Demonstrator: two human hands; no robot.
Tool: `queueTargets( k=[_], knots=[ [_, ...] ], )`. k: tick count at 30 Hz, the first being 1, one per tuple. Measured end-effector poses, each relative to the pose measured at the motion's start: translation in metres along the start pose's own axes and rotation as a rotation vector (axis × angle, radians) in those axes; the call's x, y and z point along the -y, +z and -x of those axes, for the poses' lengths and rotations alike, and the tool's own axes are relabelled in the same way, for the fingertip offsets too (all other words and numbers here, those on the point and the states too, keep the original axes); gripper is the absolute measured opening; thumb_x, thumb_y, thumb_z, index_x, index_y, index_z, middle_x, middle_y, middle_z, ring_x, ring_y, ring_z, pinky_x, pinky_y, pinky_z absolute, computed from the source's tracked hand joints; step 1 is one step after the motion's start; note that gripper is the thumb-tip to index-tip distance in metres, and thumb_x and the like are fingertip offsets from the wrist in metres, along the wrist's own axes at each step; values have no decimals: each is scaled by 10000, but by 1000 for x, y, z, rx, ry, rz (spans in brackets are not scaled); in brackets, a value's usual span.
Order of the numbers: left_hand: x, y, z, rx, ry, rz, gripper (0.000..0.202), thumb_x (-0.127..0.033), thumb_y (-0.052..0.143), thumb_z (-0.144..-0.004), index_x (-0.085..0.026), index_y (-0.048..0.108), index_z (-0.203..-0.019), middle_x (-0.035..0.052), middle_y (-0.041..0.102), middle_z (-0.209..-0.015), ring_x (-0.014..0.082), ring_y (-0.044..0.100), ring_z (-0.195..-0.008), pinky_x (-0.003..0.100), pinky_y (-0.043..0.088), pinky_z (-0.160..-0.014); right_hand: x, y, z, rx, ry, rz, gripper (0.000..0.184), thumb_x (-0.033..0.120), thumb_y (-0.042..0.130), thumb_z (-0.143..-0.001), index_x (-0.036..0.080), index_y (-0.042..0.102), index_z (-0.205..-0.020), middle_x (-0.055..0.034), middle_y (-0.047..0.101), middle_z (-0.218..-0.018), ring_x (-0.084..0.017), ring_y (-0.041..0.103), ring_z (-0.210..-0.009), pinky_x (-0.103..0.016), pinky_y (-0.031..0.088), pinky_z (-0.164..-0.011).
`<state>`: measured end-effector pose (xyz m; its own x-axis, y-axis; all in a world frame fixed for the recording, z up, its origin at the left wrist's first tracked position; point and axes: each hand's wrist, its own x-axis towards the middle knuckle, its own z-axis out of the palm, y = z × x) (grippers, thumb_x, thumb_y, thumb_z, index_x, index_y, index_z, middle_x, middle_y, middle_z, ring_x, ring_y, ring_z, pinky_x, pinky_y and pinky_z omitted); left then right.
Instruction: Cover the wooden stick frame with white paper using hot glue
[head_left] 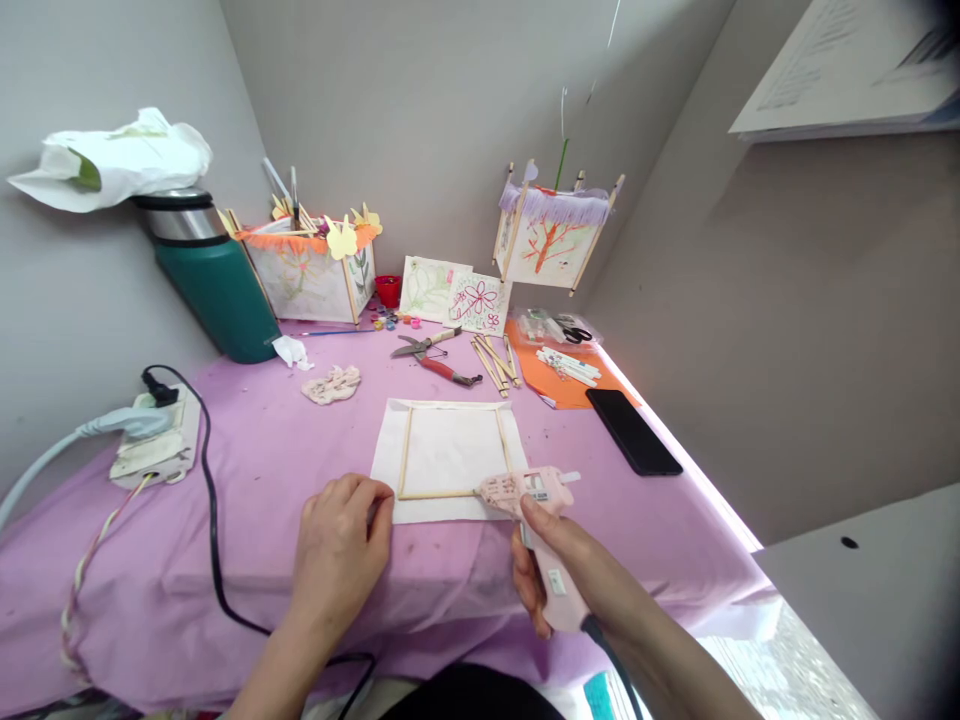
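My right hand (551, 560) is wrapped round a pink hot glue gun (532, 490). A pale glue stick (571, 477) pokes out of its back end. The gun's nozzle is at the near right corner of a frame of thin wooden sticks (439, 494), which lies on a sheet of white paper (454, 450). The paper's far edge looks folded over towards the sticks. My left hand (341, 540) is closed, thumb and forefinger at the paper's near left corner; its other fingertips are hidden.
Beyond the paper lie pruning shears (439, 365), loose sticks (493, 362) and a crumpled cloth (332, 385). A black phone (634, 432) lies right. A power strip (161, 440) and green bottle (217, 285) are left. A black cable (210, 490) crosses the purple cloth (255, 440).
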<state>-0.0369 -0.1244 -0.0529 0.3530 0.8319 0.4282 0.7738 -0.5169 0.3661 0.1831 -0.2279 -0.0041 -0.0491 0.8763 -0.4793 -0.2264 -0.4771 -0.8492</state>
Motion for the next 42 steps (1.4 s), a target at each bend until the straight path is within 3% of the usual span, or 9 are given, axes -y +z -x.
queueTargets(
  k=[25,42],
  knots=[
    [3,2,-1,3,18,-34,139,-238,482,-858,-209,608,-807,32,630,-814,210,561,-794,350,395,-730,-1,-25,17,-113,-30,20,575,699,417,-830,171,496,-617,21,536,-440,-105,499,-349,-228,320,-428],
    [4,2,0,5,21,-28,133,-236,484,-857,-214,608,-815,30,626,-809,208,556,-784,341,394,-720,-7,-27,18,-139,-4,3,590,729,434,-799,184,464,-577,23,518,-414,-105,485,-328,-230,312,-402]
  ],
)
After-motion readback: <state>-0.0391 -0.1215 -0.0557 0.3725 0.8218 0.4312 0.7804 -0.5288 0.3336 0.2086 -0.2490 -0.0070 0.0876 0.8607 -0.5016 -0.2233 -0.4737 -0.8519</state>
